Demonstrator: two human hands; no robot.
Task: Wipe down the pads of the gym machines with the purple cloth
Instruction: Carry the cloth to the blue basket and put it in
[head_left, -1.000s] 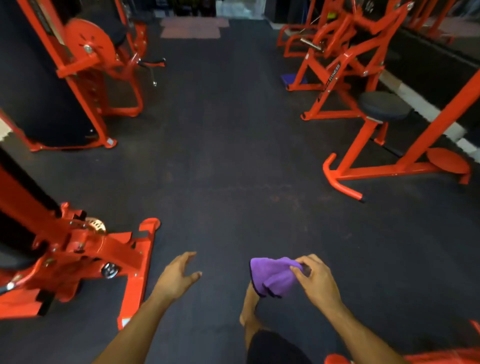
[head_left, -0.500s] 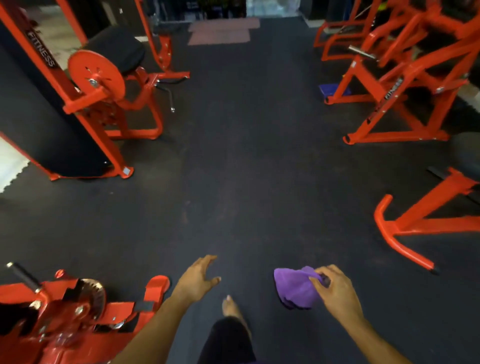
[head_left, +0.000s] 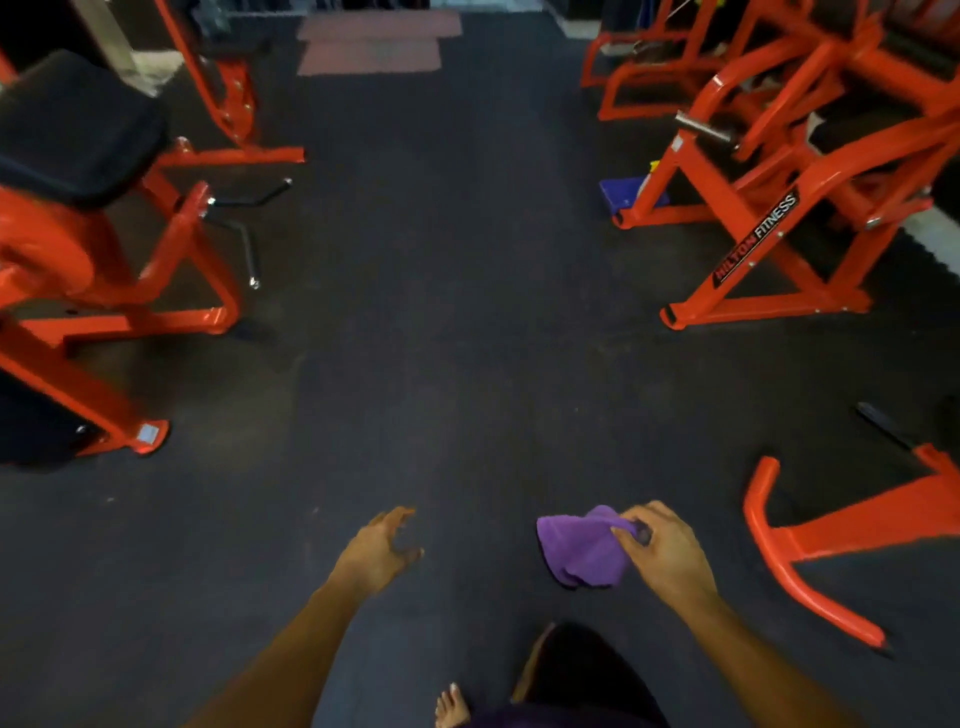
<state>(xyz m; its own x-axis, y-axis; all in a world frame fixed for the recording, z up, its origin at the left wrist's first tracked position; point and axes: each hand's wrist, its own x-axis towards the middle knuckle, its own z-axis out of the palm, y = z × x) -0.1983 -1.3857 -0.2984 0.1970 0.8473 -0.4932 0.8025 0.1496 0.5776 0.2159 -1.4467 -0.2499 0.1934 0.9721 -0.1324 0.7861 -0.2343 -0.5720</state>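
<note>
Hands over dark gym floor (head_left: 467, 312), well apart.
Right hand (head_left: 662, 551) pinches purple cloth (head_left: 584, 551); left hand (head_left: 376, 551) loose, holding nothing.

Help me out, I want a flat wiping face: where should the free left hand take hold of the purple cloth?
Probably the loose drooping edge of the purple cloth, reached from its left. The right hand pinches its upper right, so the bulk hangs bunched down-left, toward the open left hand.
</note>
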